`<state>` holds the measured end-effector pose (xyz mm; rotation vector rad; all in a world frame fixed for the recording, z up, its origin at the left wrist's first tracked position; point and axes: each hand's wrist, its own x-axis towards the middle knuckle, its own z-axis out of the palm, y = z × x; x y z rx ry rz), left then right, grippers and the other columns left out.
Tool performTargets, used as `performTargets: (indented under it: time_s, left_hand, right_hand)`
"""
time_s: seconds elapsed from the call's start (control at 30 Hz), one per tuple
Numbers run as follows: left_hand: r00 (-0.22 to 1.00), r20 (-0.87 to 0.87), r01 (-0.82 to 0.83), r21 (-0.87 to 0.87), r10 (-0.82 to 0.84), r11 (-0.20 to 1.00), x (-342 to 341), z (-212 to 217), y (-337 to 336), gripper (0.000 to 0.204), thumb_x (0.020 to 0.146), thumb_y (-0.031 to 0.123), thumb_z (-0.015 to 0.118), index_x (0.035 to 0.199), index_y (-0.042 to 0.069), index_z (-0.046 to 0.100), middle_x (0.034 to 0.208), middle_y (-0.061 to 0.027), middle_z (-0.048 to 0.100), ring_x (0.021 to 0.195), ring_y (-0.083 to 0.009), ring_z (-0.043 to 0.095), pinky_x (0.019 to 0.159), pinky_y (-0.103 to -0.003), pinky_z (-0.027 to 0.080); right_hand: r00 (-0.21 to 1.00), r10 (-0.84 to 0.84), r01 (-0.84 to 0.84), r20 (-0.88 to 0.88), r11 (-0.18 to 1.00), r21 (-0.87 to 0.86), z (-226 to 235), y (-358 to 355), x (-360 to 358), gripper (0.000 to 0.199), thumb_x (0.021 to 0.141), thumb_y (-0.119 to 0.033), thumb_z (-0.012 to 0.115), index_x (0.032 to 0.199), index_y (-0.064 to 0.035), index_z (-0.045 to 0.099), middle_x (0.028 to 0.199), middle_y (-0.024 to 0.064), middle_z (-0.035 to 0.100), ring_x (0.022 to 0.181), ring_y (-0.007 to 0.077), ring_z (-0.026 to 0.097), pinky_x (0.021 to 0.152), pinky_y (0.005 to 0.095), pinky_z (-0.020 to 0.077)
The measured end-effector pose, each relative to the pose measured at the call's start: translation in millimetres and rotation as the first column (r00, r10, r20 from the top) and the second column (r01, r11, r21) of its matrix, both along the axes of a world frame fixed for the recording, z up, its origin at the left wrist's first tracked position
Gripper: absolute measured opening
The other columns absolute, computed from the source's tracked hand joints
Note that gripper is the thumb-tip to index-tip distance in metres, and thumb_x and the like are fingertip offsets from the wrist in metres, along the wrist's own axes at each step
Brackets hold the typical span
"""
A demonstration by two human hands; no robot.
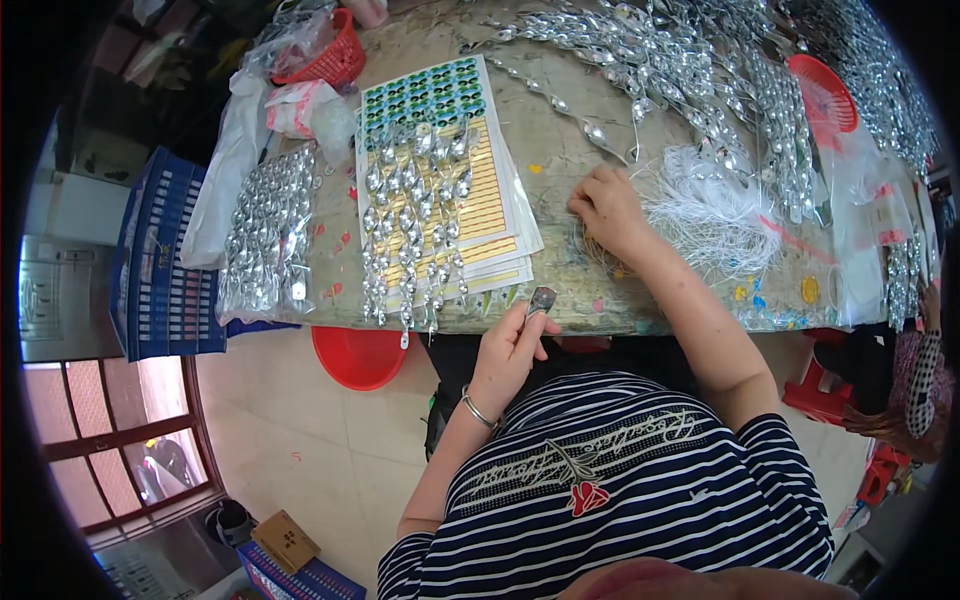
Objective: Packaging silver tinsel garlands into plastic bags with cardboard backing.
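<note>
Holding: left hand (508, 352) pinched a silver spoon blade (541, 300).
Reaching: right hand (603, 208), fingers curled, touched white strings (712, 215); grip unclear.
Advice: steady blade.

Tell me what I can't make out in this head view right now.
- Left hand: fingers cover most of the small metal piece.
- Right hand: fingertips curl under; whatever they pinch near the white threads is hidden.
- Sticker sheets: silver pieces cover the middle.

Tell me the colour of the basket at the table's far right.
Red basket, clearest in the head view.
</note>
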<state>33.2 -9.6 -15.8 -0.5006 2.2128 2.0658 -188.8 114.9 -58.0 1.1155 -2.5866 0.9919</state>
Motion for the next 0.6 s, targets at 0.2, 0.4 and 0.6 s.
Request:
performTargets:
  time_s: [0.2,0.4,0.6]
  left_hand:
    - [0.997,0.039,-0.069,0.115,0.065,0.991,-4,7,-7,0.021,0.097,0.016,0.052,0.11,0.0,0.058,0.091,-0.0023,0.066,0.062,-0.0032,0.053,0.052,-0.017,0.041]
    - [0.985,-0.097,-0.139,0.054,0.144,0.989,-34,35,-4,0.04,0.09,0.007,0.059,0.13,0.005,0.053,0.116,-0.0039,0.06,0.068,-0.0042,0.056,0.055,-0.016,0.043]
    - [0.922,-0.384,-0.052,0.02,0.056,0.998,-65,52,10,0.047,0.088,0.005,0.062,0.134,0.007,0.052,0.11,-0.0012,0.06,0.07,-0.0013,0.052,0.057,-0.017,0.044]
  right_hand:
    - [0.67,0.12,0.092,0.733,0.966,-0.242,65,23,22,0.015,0.092,-0.017,0.058,0.086,-0.0032,0.06,0.081,0.0015,0.058,0.081,0.0133,0.054,0.077,0.0282,0.0434]
    - [0.426,0.389,0.051,0.817,0.891,-0.451,91,46,45,0.015,0.096,-0.018,0.055,0.095,-0.0036,0.056,0.08,-0.0011,0.058,0.077,0.0076,0.054,0.075,0.0236,0.044]
    - [0.435,0.358,-0.036,0.826,0.924,-0.381,104,60,62,0.013,0.097,-0.016,0.054,0.094,-0.0029,0.055,0.079,-0.0011,0.057,0.075,0.0064,0.053,0.072,0.0223,0.0444]
